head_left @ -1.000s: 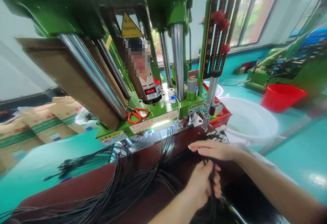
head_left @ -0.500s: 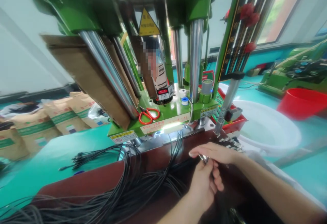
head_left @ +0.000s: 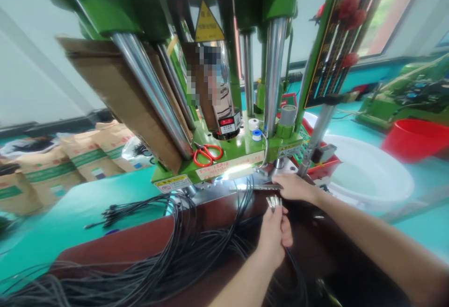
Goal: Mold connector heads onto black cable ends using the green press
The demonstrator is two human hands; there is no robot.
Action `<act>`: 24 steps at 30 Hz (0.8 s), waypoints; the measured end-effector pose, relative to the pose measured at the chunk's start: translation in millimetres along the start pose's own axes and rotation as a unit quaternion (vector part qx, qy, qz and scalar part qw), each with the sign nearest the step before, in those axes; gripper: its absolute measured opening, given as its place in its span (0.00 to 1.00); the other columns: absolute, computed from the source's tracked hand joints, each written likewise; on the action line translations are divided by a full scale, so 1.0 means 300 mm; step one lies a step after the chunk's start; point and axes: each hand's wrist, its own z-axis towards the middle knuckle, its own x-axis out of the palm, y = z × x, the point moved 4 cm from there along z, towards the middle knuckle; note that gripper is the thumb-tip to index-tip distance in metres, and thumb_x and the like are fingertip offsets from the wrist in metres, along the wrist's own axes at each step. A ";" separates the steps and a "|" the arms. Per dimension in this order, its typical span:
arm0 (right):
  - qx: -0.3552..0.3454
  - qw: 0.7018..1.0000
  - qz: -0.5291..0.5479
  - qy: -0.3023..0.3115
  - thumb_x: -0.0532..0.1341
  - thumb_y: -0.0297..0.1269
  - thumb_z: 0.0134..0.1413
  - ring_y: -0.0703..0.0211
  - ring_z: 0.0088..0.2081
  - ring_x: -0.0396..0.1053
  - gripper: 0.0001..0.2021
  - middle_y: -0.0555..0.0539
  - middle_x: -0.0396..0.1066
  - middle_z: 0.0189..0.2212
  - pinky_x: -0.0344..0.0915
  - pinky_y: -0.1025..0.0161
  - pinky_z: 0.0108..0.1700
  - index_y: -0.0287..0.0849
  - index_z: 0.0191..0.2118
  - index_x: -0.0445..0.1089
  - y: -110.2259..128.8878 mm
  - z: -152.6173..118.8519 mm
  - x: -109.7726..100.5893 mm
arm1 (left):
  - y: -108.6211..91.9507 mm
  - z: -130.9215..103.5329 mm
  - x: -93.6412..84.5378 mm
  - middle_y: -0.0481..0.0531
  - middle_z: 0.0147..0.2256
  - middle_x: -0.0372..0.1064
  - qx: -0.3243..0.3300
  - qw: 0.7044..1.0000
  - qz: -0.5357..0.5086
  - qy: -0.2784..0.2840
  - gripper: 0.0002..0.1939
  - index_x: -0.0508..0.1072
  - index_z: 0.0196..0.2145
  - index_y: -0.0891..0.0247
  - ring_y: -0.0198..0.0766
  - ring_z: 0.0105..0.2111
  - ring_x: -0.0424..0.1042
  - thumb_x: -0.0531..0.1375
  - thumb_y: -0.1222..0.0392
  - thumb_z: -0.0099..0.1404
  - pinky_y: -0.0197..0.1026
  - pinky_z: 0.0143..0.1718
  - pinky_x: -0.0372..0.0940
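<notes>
My left hand [head_left: 274, 237] is closed around a bunch of black cables, whose silver metal connectors [head_left: 274, 201] stick up above the thumb. Farther forward, my right hand [head_left: 293, 187] has its fingers closed on the right end of a narrow metal bar [head_left: 257, 187] at the front of the press bed. Part of that grip is hidden from me. Over the bar rises a green press [head_left: 238, 150]. More black cables [head_left: 164, 255] lie in a thick bundle on the dark red work surface [head_left: 115, 246], and some run up to the press bed.
Red-handled scissors [head_left: 207, 155] and a blue-and-white tape roll [head_left: 257, 135] rest on the press ledge. Cardboard [head_left: 122, 106] leans on the left column. At right are a red tray [head_left: 326, 167], a white tub [head_left: 372, 171] and a red bucket [head_left: 417, 141]. Paper sacks [head_left: 80, 157] stand left.
My right hand has left the connectors by my left hand and moved forward onto the metal bar, which now lies at a different angle. My left hand still holds the cables, connectors now exposed.
</notes>
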 end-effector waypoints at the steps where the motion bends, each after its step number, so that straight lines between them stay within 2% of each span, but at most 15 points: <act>1: -0.001 1.000 0.013 0.018 0.53 0.22 0.38 0.54 0.35 0.65 0.09 0.45 0.67 0.30 0.58 0.62 0.38 0.40 0.28 0.64 0.006 -0.024 -0.014 | 0.002 0.000 -0.003 0.35 0.11 0.44 0.003 1.000 0.011 -0.003 0.24 0.57 0.28 0.61 0.21 0.10 0.39 0.59 0.39 0.46 0.30 0.13 0.32; 4: 0.023 0.997 0.057 0.043 0.53 0.23 0.41 0.56 0.31 0.65 0.06 0.47 0.67 0.27 0.58 0.64 0.33 0.41 0.25 0.61 0.012 -0.125 -0.044 | 0.006 -0.003 -0.009 0.34 0.10 0.44 0.014 0.999 0.048 -0.018 0.23 0.57 0.27 0.61 0.21 0.10 0.40 0.61 0.41 0.45 0.30 0.12 0.34; 6: 0.056 0.993 0.090 0.050 0.51 0.25 0.42 0.59 0.27 0.64 0.05 0.48 0.65 0.23 0.58 0.66 0.28 0.41 0.24 0.59 0.010 -0.209 -0.035 | 0.008 -0.008 -0.010 0.34 0.10 0.44 0.025 0.997 0.066 -0.025 0.23 0.57 0.26 0.61 0.21 0.10 0.41 0.63 0.43 0.44 0.29 0.12 0.35; 8: 0.128 0.965 0.219 0.061 0.50 0.28 0.45 0.64 0.19 0.59 0.03 0.53 0.60 0.17 0.53 0.69 0.19 0.41 0.27 0.59 0.001 -0.298 0.008 | 0.012 -0.013 -0.008 0.35 0.10 0.46 0.032 0.995 0.094 -0.029 0.23 0.57 0.25 0.61 0.21 0.10 0.42 0.64 0.44 0.43 0.28 0.11 0.36; 9: 0.170 0.929 0.322 0.059 0.51 0.31 0.47 0.67 0.14 0.54 0.03 0.56 0.56 0.14 0.48 0.70 0.15 0.41 0.30 0.60 -0.002 -0.339 0.038 | 0.016 -0.015 -0.006 0.35 0.10 0.46 0.036 0.992 0.114 -0.030 0.23 0.58 0.24 0.61 0.21 0.09 0.43 0.64 0.45 0.43 0.28 0.11 0.37; 10: 0.206 0.878 0.431 0.042 0.52 0.35 0.48 0.69 0.12 0.49 0.06 0.58 0.53 0.13 0.43 0.71 0.13 0.41 0.34 0.61 -0.002 -0.374 0.068 | 0.020 -0.016 -0.004 0.35 0.10 0.46 0.038 0.989 0.136 -0.032 0.22 0.58 0.24 0.62 0.22 0.09 0.43 0.64 0.45 0.42 0.28 0.10 0.38; 12: 0.242 0.765 0.596 -0.030 0.54 0.43 0.50 0.72 0.10 0.42 0.16 0.60 0.51 0.13 0.37 0.72 0.12 0.42 0.44 0.60 0.004 -0.423 0.113 | 0.030 -0.016 0.003 0.36 0.10 0.47 0.044 0.983 0.177 -0.033 0.22 0.59 0.22 0.62 0.22 0.09 0.44 0.64 0.46 0.43 0.28 0.09 0.39; 13: 0.243 0.731 0.634 -0.071 0.55 0.46 0.50 0.72 0.10 0.41 0.20 0.60 0.51 0.13 0.36 0.72 0.12 0.42 0.47 0.59 0.009 -0.436 0.126 | 0.036 -0.015 0.008 0.36 0.10 0.46 0.046 0.980 0.193 -0.031 0.21 0.59 0.22 0.63 0.22 0.09 0.44 0.64 0.46 0.43 0.28 0.09 0.39; 14: 0.243 0.710 0.652 -0.107 0.55 0.48 0.50 0.73 0.10 0.41 0.23 0.60 0.52 0.13 0.36 0.72 0.12 0.42 0.49 0.58 0.014 -0.444 0.134 | 0.042 -0.014 0.013 0.36 0.10 0.46 0.048 0.977 0.205 -0.028 0.21 0.59 0.21 0.63 0.22 0.09 0.44 0.64 0.46 0.43 0.28 0.09 0.39; 16: 0.245 0.690 0.664 -0.149 0.55 0.51 0.51 0.73 0.10 0.43 0.25 0.58 0.53 0.13 0.36 0.73 0.12 0.42 0.51 0.59 0.027 -0.445 0.139 | 0.052 -0.011 0.024 0.37 0.10 0.47 0.052 0.973 0.222 -0.023 0.20 0.59 0.21 0.63 0.22 0.09 0.45 0.64 0.47 0.44 0.28 0.09 0.40; 18: 0.253 0.684 0.663 -0.168 0.55 0.51 0.50 0.73 0.11 0.44 0.26 0.58 0.53 0.13 0.37 0.73 0.11 0.40 0.50 0.60 0.038 -0.438 0.136 | 0.060 -0.009 0.030 0.37 0.11 0.48 0.057 0.972 0.229 -0.023 0.20 0.60 0.21 0.63 0.22 0.10 0.45 0.64 0.47 0.43 0.28 0.09 0.41; 24: 0.273 0.696 0.639 -0.181 0.58 0.54 0.44 0.71 0.12 0.47 0.31 0.54 0.58 0.14 0.40 0.71 0.11 0.38 0.51 0.62 0.042 -0.434 0.138 | 0.072 0.001 0.017 0.39 0.11 0.51 0.068 0.971 0.225 -0.042 0.20 0.63 0.21 0.65 0.23 0.11 0.48 0.65 0.48 0.42 0.29 0.11 0.42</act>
